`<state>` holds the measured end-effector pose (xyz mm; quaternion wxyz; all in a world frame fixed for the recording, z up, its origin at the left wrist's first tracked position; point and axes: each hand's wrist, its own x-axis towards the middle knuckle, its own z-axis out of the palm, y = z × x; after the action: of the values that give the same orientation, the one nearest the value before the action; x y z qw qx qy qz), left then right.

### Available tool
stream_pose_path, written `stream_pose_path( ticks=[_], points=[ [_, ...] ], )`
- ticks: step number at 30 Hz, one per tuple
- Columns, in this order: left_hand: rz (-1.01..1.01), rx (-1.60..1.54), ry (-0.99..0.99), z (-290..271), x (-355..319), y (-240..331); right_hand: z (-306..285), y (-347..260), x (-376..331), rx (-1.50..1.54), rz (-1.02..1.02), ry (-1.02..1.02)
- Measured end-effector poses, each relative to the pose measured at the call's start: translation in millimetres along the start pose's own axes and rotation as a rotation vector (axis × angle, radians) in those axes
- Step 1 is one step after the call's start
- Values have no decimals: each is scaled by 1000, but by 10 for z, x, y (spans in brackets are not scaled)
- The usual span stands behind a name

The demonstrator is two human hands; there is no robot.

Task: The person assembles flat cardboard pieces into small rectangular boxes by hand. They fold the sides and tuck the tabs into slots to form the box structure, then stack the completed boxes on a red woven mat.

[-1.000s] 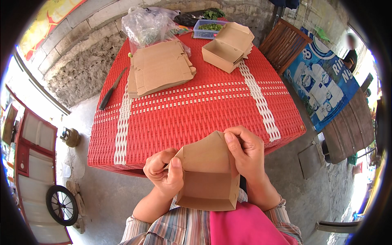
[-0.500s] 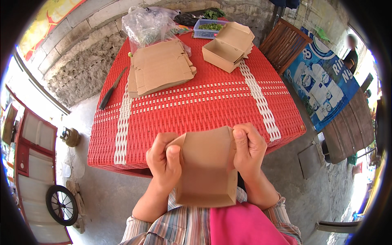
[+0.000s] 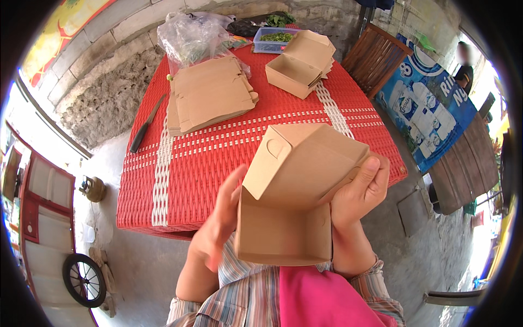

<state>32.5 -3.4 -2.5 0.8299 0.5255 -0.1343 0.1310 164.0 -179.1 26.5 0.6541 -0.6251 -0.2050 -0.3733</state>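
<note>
Over my lap, in front of the table's near edge, is a brown cardboard food box (image 3: 283,234) with its lid raised and tilted back. My right hand (image 3: 359,196) grips the right side of the lid, thumb on the outer edge. Beside the left wall of the box is my left hand (image 3: 220,215), slightly blurred, its fingers stretched out; whether it touches the cardboard I cannot tell. A pile of flat cardboard box blanks (image 3: 212,98) lies at the table's far left. Folded boxes (image 3: 291,76), the front one with its lid up, stand at the far right.
The red woven table (image 3: 234,163) has white bands. A black-handled knife (image 3: 143,131) lies near its left edge. Behind are a clear plastic bag (image 3: 193,38) and a blue container (image 3: 261,47) of chopped greens. A wooden chair (image 3: 376,57) stands right; a person (image 3: 464,76) is farther off.
The lid has swung up and its front corner now shows a folded flap. My left hand has let go of the left corner and straightened its fingers. My right hand has shifted slightly right.
</note>
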Motion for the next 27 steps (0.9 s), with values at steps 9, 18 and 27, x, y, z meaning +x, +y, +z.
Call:
stream_pose_path(
  ticks=[9,18,27],
  points=[
    [-53,-78,-57,-212,-262,-133,123,257,150,104,408,-368],
    [-50,19,-11,-291,-281,-144,-44,125,243,-142,-346,-883],
    [48,109,24,-450,-163,-183,100,-33,61,-242,-631,-1013]
  ],
)
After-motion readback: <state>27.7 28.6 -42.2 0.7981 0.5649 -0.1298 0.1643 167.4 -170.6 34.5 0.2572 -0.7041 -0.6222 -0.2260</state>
